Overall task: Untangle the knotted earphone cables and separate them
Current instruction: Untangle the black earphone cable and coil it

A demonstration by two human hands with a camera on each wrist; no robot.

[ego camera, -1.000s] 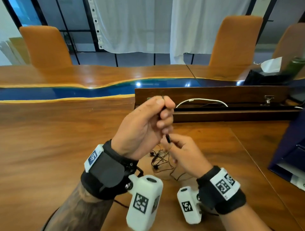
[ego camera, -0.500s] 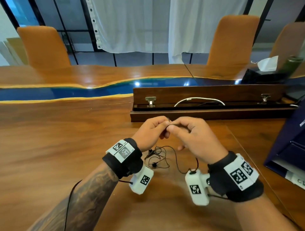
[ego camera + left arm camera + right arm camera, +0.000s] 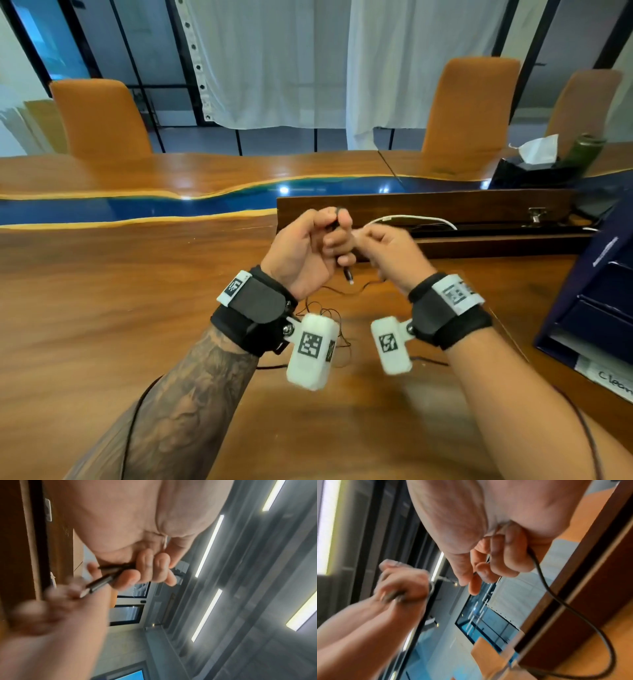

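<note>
My left hand (image 3: 337, 233) is raised above the wooden table (image 3: 137, 291), its fingers curled round black earphone plugs (image 3: 102, 580). One plug tip (image 3: 348, 275) pokes out below the fist. My right hand (image 3: 363, 240) sits close beside it, blurred, its fingers curled and pinching a thin black earphone cable (image 3: 363, 286) that sags between the hands. The rest of the tangled cables (image 3: 329, 313) lies on the table under my wrists, partly hidden by the white wrist cameras. In the right wrist view my left hand (image 3: 402, 584) is blurred.
A long open wooden case (image 3: 445, 205) with a white cable (image 3: 411, 218) lies just behind my hands. A dark blue box (image 3: 599, 291) stands at the right. A tissue box (image 3: 527, 171) and green bottle (image 3: 582, 150) are far right, and orange chairs (image 3: 102, 116) stand behind the table.
My hands, which met fingertip to fingertip half a second ago, have shifted. The left hand has turned and risen with a plug now hanging below it, and the right hand moves beside it.
</note>
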